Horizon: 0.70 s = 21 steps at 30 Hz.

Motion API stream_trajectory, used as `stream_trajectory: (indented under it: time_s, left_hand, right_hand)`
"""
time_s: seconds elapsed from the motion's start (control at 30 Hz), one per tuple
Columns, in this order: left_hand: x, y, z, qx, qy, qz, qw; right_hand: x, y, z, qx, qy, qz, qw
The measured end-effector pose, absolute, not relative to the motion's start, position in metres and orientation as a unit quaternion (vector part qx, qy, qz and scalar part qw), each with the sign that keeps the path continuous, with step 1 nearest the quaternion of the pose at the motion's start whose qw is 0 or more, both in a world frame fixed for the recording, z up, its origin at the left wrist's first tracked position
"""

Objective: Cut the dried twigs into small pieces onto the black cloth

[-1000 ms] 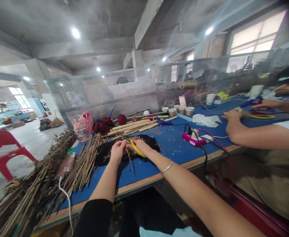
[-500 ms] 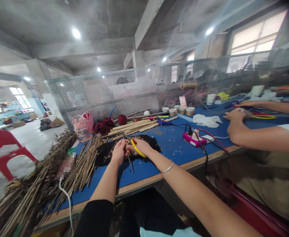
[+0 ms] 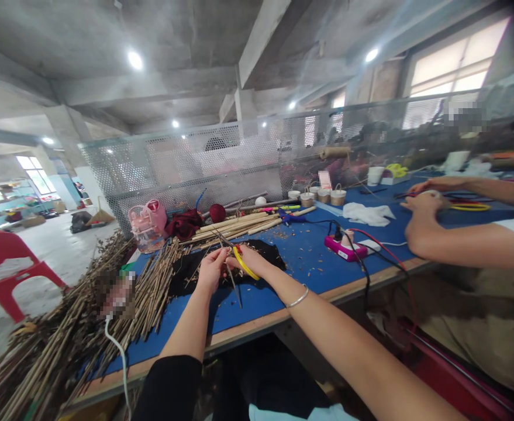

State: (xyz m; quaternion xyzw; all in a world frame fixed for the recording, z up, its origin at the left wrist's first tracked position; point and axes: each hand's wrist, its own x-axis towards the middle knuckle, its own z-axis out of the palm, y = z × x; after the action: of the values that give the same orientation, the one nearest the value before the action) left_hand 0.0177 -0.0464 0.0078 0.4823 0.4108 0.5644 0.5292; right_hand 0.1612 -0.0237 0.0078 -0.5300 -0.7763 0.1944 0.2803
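Note:
Over a black cloth (image 3: 186, 272) strewn with plant scraps, my two hands work close together. My left hand (image 3: 211, 269) pinches a thin brown twig (image 3: 236, 287), whose lower end slants down toward the table's front edge. Yellow-handled scissors (image 3: 247, 266) are gripped in my right hand (image 3: 251, 261), their blades pointing up and left past the left fingertips. Whether the blades touch the twig cannot be made out. Left of the cloth lies a pile of cut sticks (image 3: 151, 298).
Pale peeled sticks (image 3: 239, 227) lie behind the cloth, beside a pink bag (image 3: 148, 225). A magenta power strip (image 3: 345, 249) with cables sits to the right. Farther right, a co-worker's hands (image 3: 427, 202) work at the blue table (image 3: 309, 280). Bundled branches (image 3: 50, 345) crowd the left.
The twig's lower end has swung slightly right, and the scissor blades have shifted a little. My hands stay nearly in place. The co-worker's hands have moved slightly.

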Motion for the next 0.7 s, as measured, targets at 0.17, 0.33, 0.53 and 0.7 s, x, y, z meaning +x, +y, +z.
stream_trajectory:
  time_s: [0.17,0.33,0.53,0.7]
  left_hand:
    - [0.017,-0.046,0.006,0.488,0.409,0.569,0.521]
    - [0.018,-0.044,0.004,0.501,0.401,0.568,0.515]
    - [0.017,-0.043,0.003,0.505,0.412,0.564,0.507]
    - [0.017,-0.042,0.003,0.499,0.420,0.566,0.503]
  right_hand:
    - [0.159,-0.020,0.005,-0.493,-0.790,0.215,0.296]
    - [0.160,-0.023,0.006,-0.499,-0.787,0.201,0.302]
    - [0.160,-0.031,0.013,-0.504,-0.792,0.197,0.283]
    - [0.159,-0.031,0.014,-0.495,-0.799,0.195,0.281]
